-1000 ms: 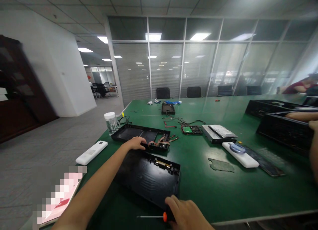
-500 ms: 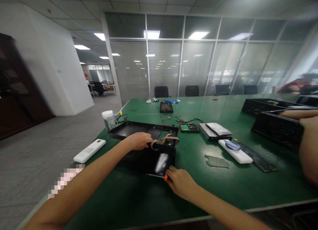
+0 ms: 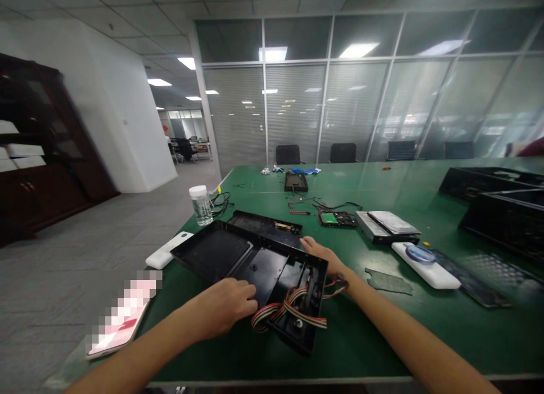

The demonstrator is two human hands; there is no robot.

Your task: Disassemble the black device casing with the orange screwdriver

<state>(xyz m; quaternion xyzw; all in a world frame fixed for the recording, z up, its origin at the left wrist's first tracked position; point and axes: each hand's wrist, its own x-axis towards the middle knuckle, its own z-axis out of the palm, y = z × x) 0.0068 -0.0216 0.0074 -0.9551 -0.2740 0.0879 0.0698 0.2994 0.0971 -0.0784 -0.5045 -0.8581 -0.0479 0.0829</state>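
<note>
A black plastic casing [image 3: 263,266] with shallow compartments lies tilted over the table's near part. My left hand [image 3: 229,309] is closed on its near edge, the fingers curled over the rim. Behind its right side is my right hand [image 3: 325,255], closed at the far edge and partly hidden by the casing. Striped ribbon cable [image 3: 293,297] in red, black and white loops over the right compartment, and more wires [image 3: 335,286] lie across my right wrist. Just beyond sits a black panel [image 3: 255,224] with a brass-coloured strip. The orange-handled tool is out of sight.
On the left are a lidded jar [image 3: 201,206], a white device [image 3: 168,251] and a phone [image 3: 127,320]. To the right lie a green circuit board [image 3: 335,218], a metal drive box [image 3: 386,227], a white device with a round blue-rimmed piece [image 3: 427,266] and black cases [image 3: 504,221].
The casing has been turned and tilted, its compartments and ribbon cable swinging toward me. My right hand moved from the near corner to the far side. The view shifted slightly left.
</note>
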